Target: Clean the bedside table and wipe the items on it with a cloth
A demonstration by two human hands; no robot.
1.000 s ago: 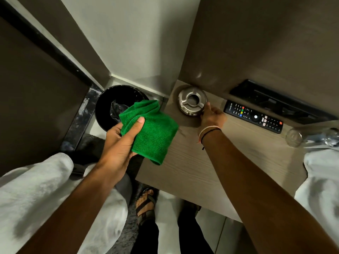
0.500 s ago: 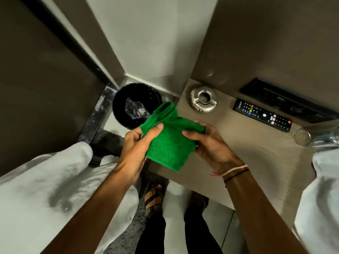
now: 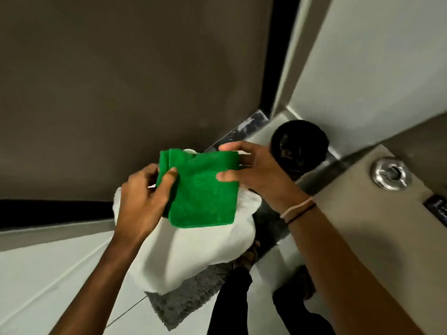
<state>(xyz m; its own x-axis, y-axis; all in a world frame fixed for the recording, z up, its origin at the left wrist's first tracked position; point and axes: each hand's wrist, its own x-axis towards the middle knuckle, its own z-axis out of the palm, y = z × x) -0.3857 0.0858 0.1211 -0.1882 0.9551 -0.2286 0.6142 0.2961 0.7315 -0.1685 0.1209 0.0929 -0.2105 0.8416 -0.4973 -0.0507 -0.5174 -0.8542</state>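
Observation:
A green cloth [image 3: 203,189] is held folded between both hands, in mid-air left of the bedside table [image 3: 358,228]. My left hand [image 3: 142,201] pinches its left edge with thumb on top. My right hand [image 3: 256,172] grips its upper right edge. A round metal ashtray [image 3: 390,174] sits near the table's back corner. The end of a black remote [image 3: 437,210] shows at the right frame edge.
A black waste bin [image 3: 300,146] stands on the floor between the wall and the table. A white bedsheet corner [image 3: 193,252] lies under the cloth. A grey mat [image 3: 183,303] and my sandalled feet are on the floor below.
The view has swung left, away from the table. Both hands carried the cloth left over the bed corner and flattened it into a squarer fold. One second ago my right hand was at the ashtray.

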